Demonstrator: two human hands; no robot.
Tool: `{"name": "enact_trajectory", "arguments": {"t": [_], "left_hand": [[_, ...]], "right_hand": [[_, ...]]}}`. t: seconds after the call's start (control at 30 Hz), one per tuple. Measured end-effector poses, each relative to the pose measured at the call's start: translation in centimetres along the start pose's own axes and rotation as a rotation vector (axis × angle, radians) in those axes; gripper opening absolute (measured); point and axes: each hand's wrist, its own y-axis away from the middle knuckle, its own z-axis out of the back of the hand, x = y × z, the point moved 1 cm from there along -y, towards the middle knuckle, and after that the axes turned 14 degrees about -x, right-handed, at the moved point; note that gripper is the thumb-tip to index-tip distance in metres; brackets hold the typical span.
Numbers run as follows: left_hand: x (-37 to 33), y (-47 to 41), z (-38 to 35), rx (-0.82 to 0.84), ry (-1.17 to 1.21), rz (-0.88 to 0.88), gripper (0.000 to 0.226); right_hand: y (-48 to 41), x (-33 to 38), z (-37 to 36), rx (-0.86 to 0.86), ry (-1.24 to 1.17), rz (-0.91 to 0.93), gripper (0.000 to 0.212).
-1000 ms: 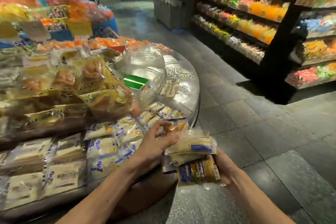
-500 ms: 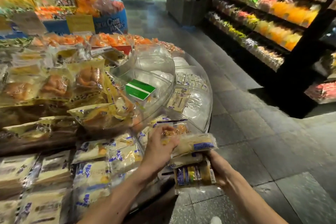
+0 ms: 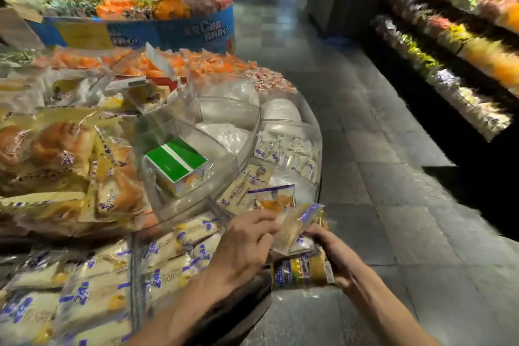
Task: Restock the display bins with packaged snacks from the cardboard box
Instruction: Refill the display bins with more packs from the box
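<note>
Top pkt (image 3: 295, 229): pinched by left grip (image 3: 244, 247); right grip (image 3: 334, 253) clasps pkt stack (image 3: 303, 272). Clear bin (image 3: 304, 192) just fwd-left, left grip nearer.

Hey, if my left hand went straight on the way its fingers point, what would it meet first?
The clear snack packet that the left hand pinches. Just beyond it, as far as depth shows, is the right hand, gripping a yellow and blue packet.
</note>
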Motion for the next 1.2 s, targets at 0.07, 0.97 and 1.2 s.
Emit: {"name": "enact_trajectory", "arguments": {"t": [0.07, 0.97, 1.2], "left_hand": [[-1.5, -1.7, -2.1, 0.004, -0.056, 0.013, 0.048], [6.5, -24.5, -16.0, -0.148, 0.016, 0.659, 0.02], [10.7, -31.8, -16.9, -0.416, -0.076, 0.934, 0.021]], "right_hand": [[-1.7, 2.6, 1.4, -0.013, 0.053, 0.012, 0.045], [-26.9, 24.0, 6.3, 0.128, 0.339, -0.045, 0.059], [-34.3, 29.6, 6.2, 0.246, 0.368, -0.105, 0.056]]}}
